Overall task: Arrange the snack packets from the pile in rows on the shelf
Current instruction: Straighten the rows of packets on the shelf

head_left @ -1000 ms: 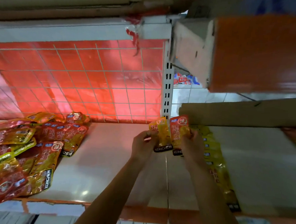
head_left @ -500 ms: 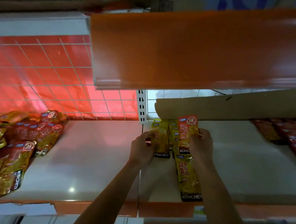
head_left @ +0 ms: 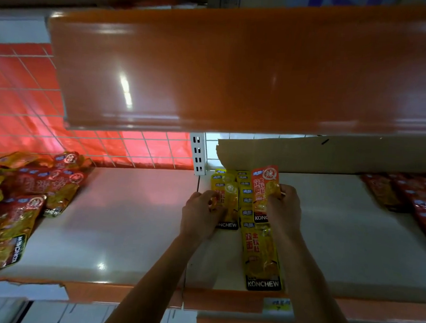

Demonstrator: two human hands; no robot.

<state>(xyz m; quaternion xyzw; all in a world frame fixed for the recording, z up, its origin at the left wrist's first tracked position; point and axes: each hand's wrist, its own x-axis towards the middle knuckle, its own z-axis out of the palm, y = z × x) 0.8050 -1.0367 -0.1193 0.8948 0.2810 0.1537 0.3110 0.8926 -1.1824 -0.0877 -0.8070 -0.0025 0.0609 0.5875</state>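
Yellow packet (head_left: 230, 202) has sunk lower, left hand (head_left: 200, 217) fingers clamping it; right hand (head_left: 284, 209) fingers clamp orange packet (head_left: 263, 188).

I see glossy, crinkled plastic foil on the piled snack packets (head_left: 20, 200). The white shelf board (head_left: 129, 231) looks smooth, with a soft sheen. The orange shelf front (head_left: 236, 71) above is highly glossy. The cardboard sheet (head_left: 330, 155) is matt, and the wire grid (head_left: 25, 97) looks like painted metal.

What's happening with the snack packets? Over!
Left hand grips yellow packet, right hand grips orange packet. Yellow row lies on shelf. Pile sits far left.
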